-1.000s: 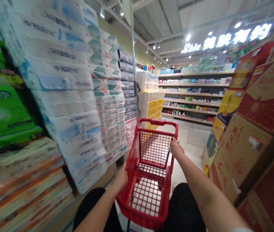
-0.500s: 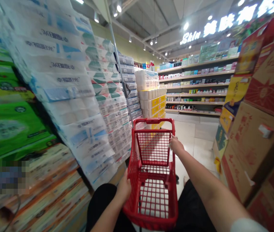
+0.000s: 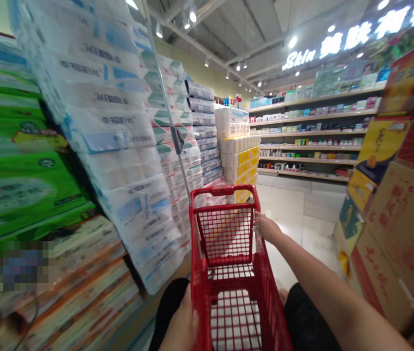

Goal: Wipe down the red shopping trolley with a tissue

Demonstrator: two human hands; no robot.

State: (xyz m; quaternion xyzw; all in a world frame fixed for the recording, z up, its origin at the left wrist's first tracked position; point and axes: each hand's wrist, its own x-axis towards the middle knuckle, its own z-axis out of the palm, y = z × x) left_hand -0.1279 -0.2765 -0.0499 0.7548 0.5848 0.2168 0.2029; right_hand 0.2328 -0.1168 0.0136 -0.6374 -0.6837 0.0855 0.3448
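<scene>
A red plastic shopping basket-cart [image 3: 229, 234] with a mesh body rolls in front of me along a shop aisle. It holds nothing. My left hand [image 3: 181, 324] grips its near left rim, fingers wrapped over the edge. My right hand [image 3: 265, 226] reaches forward and holds the right rim near the far end; a small white thing seems pinched in it, too small to name. My legs in black trousers [image 3: 172, 302] show on both sides of the cart.
Tall stacks of toilet-paper packs [image 3: 119, 131] crowd the left, with green packs [image 3: 13, 170] nearer me. Brown and red cartons [image 3: 400, 214] are piled on the right. Shelves of goods [image 3: 309, 141] cross the far end. A thin metal pole [image 3: 168, 117] leans beside the cart.
The cart and I have moved forward along the aisle and swung a little left. My left hand has slid lower in view along the rim. Both hands keep their hold.
</scene>
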